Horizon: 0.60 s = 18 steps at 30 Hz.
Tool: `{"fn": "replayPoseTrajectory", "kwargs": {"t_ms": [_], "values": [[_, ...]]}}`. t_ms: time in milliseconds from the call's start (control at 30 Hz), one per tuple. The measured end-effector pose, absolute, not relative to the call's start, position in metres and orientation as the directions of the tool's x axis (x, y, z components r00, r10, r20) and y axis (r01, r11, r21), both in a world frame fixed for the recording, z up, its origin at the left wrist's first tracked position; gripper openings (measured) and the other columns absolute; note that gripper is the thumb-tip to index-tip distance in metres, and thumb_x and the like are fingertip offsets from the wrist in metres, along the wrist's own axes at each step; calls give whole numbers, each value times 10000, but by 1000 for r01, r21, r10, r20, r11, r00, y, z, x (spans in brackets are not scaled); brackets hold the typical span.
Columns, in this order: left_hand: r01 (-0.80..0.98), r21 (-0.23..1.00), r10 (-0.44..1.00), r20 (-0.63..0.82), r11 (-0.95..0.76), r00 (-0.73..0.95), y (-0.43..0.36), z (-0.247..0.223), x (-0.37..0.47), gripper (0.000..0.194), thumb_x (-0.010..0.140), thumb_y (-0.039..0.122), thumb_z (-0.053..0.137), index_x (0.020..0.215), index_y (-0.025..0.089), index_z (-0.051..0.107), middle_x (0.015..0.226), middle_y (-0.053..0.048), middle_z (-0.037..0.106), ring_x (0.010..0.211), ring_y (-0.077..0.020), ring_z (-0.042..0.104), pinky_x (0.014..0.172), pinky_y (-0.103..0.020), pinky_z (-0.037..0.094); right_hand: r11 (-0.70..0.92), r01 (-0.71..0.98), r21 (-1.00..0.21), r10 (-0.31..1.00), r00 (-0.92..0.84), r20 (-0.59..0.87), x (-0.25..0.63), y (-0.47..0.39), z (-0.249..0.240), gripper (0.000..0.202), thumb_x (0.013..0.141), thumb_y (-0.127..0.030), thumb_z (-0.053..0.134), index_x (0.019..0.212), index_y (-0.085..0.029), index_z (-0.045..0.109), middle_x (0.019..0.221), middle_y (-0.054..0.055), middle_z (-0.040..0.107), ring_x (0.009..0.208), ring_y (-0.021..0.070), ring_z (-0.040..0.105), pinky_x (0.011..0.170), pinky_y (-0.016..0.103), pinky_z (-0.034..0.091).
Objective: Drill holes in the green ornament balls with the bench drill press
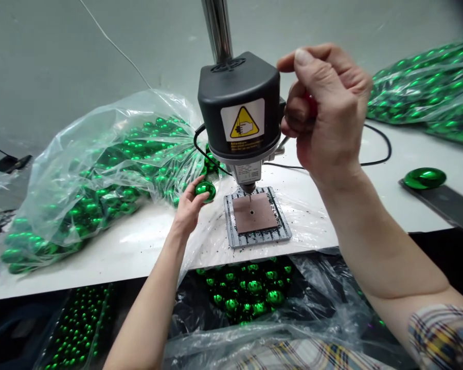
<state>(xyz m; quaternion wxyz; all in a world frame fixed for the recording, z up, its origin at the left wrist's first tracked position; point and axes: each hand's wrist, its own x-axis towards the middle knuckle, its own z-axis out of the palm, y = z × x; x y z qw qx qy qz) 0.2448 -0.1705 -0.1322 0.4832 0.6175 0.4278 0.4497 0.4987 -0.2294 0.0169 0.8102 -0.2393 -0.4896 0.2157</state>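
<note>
loading seems the current step: left hand (189, 208) pinches a round, glossy green ball (207, 189); right of it, a black-housed drill press (241, 90); right hand (327, 108) clasps a red knob (312, 105); next likely calls for careful centring.

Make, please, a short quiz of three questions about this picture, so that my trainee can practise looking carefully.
1. True or false: the left hand holds a green ball.
2. What shape is the yellow sign on the front of the drill?
a) circle
b) triangle
c) square
3. Name the thing that lies on the metal plate, below the drill.

Key:
1. True.
2. b.
3. A brown board with a hole in it.
</note>
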Motion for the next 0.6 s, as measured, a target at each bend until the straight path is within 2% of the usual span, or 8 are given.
{"fn": "replayPoseTrajectory", "kwargs": {"t_ms": [67,133,233,367,600], "values": [[1,999,953,47,-50,298,-194,-134,247,539,765,397,692,1260,221,570,1166,-120,705,976,-226,690,802,-385,584,798,-124,-589,580,423,696,498,-230,17,164,866,-334,712,712,-275,703,497,-46,343,390,118,264,318,287,191],[-55,998,940,-22,43,339,-211,-140,254,454,777,413,699,1161,197,589,1139,-129,711,952,-230,697,772,-375,583,805,-127,-580,574,412,708,498,-232,17,169,884,-320,704,723,-269,698,513,-48,333,396,115,259,326,286,205],[-50,994,932,-68,92,357,-222,-153,267,433,762,413,751,1103,190,604,1137,-113,703,943,-216,686,769,-354,572,796,-121,-593,583,418,697,497,-234,17,170,900,-296,675,735,-262,697,523,-45,335,410,118,252,337,293,189],[65,997,941,6,-30,339,-222,-166,280,536,727,375,814,1180,200,585,1106,-82,692,977,-195,661,827,-328,548,762,-105,-639,611,444,656,497,-235,18,160,892,-307,644,740,-271,678,537,-40,361,430,130,275,350,315,208],[237,951,922,99,-198,373,-215,-171,297,486,737,379,799,1151,187,634,968,-57,702,786,-159,631,697,-292,511,773,-112,-625,610,407,681,500,-229,15,171,845,-436,721,775,-284,688,519,-58,340,411,119,274,335,305,216]]}}
